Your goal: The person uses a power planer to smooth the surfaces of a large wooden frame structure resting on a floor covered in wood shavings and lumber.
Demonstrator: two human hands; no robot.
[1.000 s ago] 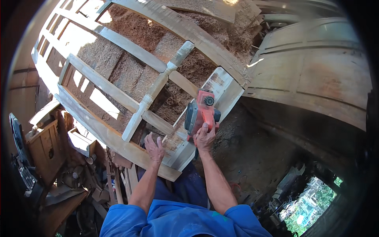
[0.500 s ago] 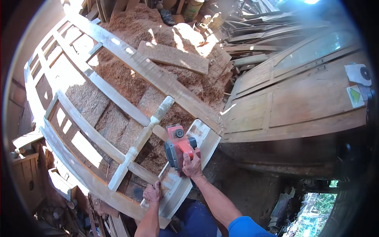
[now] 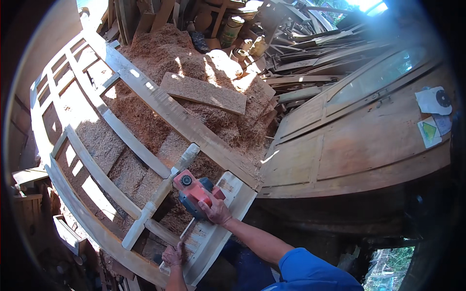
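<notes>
My right hand [image 3: 217, 212] is closed round the handle of a red and dark grey electric planer [image 3: 196, 191]. The planer lies across the wide end board [image 3: 232, 191] of a wooden door frame [image 3: 160, 99], its knob end reaching over the inner edge toward a crossbar [image 3: 162, 191]. Patches of rough, pale surface show on that board. At the near end of the same board, my left hand [image 3: 173, 255] is closed on the frame's edge, thumb raised and fingers curled. The planer's underside is hidden.
Wood shavings [image 3: 141, 104] heap under and beyond the frame, with a loose plank [image 3: 204, 92] on them. A panelled wooden door [image 3: 340, 145] lies at the right. Scrap boards [image 3: 315, 60] pile up behind. A small wooden box [image 3: 69, 235] stands at the left.
The whole view has shifted. Against the frame, the planer has turned and moved a little toward the crossbar in my right hand. My left hand keeps its place on the frame.
</notes>
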